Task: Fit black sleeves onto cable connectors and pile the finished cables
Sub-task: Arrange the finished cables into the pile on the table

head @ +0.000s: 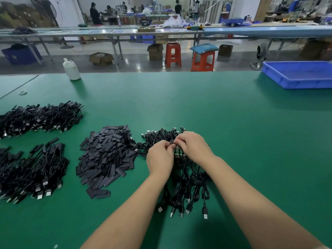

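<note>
A heap of flat black sleeves (107, 157) lies on the green table left of my hands. A bunch of black cables (186, 191) with small green circuit-board connectors (178, 152) runs from under my hands toward me, USB plugs at the near end. More unsleeved cables (161, 136) lie just beyond my hands. My left hand (159, 159) and my right hand (193, 145) meet over the connector ends, fingertips pinching a small piece between them; what exactly is pinched is hidden. Two piles of sleeved cables sit at far left, one farther (39, 117) and one nearer (30, 175).
A white plastic bottle (71, 70) stands at the table's far edge on the left. A blue tray (298, 74) sits at the far right corner. Beyond the table are red stools (173, 54), cardboard boxes, another long bench and people working in the background.
</note>
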A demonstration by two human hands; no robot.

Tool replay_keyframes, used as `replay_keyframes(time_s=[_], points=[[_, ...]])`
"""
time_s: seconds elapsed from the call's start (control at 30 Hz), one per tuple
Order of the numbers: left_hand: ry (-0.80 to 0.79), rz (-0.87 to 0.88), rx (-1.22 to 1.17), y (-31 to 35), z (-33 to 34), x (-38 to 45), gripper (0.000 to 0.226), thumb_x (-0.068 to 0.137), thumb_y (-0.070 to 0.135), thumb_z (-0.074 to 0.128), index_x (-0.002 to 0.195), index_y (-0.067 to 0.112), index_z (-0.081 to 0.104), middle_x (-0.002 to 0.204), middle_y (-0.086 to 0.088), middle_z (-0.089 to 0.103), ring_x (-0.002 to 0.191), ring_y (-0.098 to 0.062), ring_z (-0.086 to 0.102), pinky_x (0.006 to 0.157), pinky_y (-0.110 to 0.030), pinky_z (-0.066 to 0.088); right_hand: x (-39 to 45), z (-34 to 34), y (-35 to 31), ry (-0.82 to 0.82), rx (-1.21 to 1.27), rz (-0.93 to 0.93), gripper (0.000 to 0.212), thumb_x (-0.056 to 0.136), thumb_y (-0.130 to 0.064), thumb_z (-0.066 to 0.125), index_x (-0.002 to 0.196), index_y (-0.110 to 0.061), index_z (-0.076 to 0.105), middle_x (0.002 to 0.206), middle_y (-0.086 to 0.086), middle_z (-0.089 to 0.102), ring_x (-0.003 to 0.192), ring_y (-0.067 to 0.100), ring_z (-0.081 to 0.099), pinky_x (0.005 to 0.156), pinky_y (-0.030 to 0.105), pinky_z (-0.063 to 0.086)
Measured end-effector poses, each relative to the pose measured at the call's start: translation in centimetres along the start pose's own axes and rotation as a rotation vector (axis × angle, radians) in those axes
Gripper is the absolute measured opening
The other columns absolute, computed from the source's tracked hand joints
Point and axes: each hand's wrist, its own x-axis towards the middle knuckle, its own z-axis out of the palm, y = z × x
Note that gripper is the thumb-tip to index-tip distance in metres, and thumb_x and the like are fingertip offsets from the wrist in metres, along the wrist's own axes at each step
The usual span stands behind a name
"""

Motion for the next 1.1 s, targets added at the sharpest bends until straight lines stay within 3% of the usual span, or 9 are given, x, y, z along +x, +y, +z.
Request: replay_keyframes(time_s=[0.27,0.33,0.43,0.5,0.57,0.7,0.8,0.9,1.1], points=[[-0.245,-0.018,-0.365,-2.6,-7.3,1.7,0.027,0.084,0.031,0.076,0.074,0.007,0.067,0.063,0.0,0.056,0.059,-0.014,0.046,0.062,-0.028,0.041,-0.8,-1.0,-0.2,0.111,-0.037,0.005,0.025,0.102,-0.029,0.053,0.115,-0.017,0.071,0.114,-0.002,0.07,0.11,0.016,0.057,0.101,0.035,0.044],[-0.286,0.024,-0.366,-2.3,-9.2,1.6,0.023,0.083,0.029,0.077,0.08,0.008,0.069,0.064,-0.001,0.057,0.056,-0.011,0.046,0.056,-0.024,0.04,-1.9,-0.9,-2.5,0.168,0.193,0.044,0.03,0.104,-0.033,0.046,0.119,-0.02,0.069,0.115,-0.006,0.071,0.11,0.011,0.061,0.098,0.031,0.046],[-0.286,0.053,-0.401,-1.6,-10.8,1.4,0.014,0.085,0.025,0.076,0.084,0.012,0.072,0.064,-0.005,0.061,0.056,-0.015,0.045,0.056,-0.026,0.035,-3.9,1.1,-6.9,-0.094,0.709,0.15,0.03,0.104,-0.04,0.042,0.125,-0.031,0.062,0.112,-0.012,0.071,0.104,0.007,0.066,0.097,0.033,0.053],[-0.312,0.055,-0.383,-1.6,-11.2,1.2,0.015,0.087,0.025,0.074,0.081,0.012,0.072,0.066,-0.014,0.066,0.055,-0.017,0.048,0.056,-0.028,0.038,-4.9,2.9,-8.9,-0.172,0.961,0.191,0.019,0.104,-0.031,0.049,0.12,-0.037,0.057,0.097,-0.012,0.074,0.08,0.01,0.07,0.079,0.029,0.058],[-0.319,0.044,-0.324,-2.4,-11.3,1.0,0.024,0.089,0.028,0.072,0.076,0.008,0.07,0.059,-0.011,0.059,0.051,-0.017,0.043,0.051,-0.028,0.035,-5.3,4.3,-10.2,-0.104,1.038,0.219,0.017,0.104,-0.019,0.051,0.104,-0.035,0.059,0.069,-0.015,0.07,0.046,0.006,0.052,0.048,0.02,0.044],[-0.28,-0.032,-0.299,-5.3,-11.6,1.4,0.021,0.093,0.032,0.066,0.085,0.014,0.073,0.064,0.004,0.065,0.054,-0.012,0.05,0.046,-0.024,0.042,-5.1,7.0,-10.5,-0.07,1.037,0.364,0.025,0.104,-0.017,0.048,0.091,-0.01,0.068,0.052,-0.011,0.059,0.037,0.004,0.031,0.041,0.019,0.026],[-0.305,0.03,0.05,-9.3,-12.8,2.3,0.01,0.094,0.028,0.064,0.089,0.022,0.071,0.086,0.003,0.072,0.079,-0.014,0.063,0.067,-0.026,0.047,-5.1,8.3,-10.1,-0.223,1.012,0.466,0.021,0.103,-0.018,0.051,0.11,-0.009,0.069,0.07,-0.004,0.067,0.039,0.005,0.032,0.039,0.018,0.027],[-0.585,0.099,0.507,-13.7,-14.7,2.4,0.01,0.09,0.027,0.069,0.1,0.027,0.067,0.098,0.009,0.067,0.089,-0.01,0.061,0.081,-0.023,0.046,-5.3,9.4,-9.2,-0.33,0.81,0.482,0.022,0.101,-0.023,0.054,0.113,-0.011,0.068,0.081,-0.001,0.07,0.043,0.007,0.042,0.042,0.02,0.039],[-0.664,0.127,0.637,-19.0,-15.8,1.6,0.031,0.083,0.028,0.074,0.11,0.032,0.06,0.105,0.008,0.047,0.095,-0.013,0.052,0.088,-0.028,0.046,-6.4,11.7,-8.2,-0.371,0.715,0.484,0.024,0.1,-0.018,0.053,0.118,-0.015,0.068,0.064,0.004,0.063,0.041,0.013,0.052,0.053,0.03,0.051]])
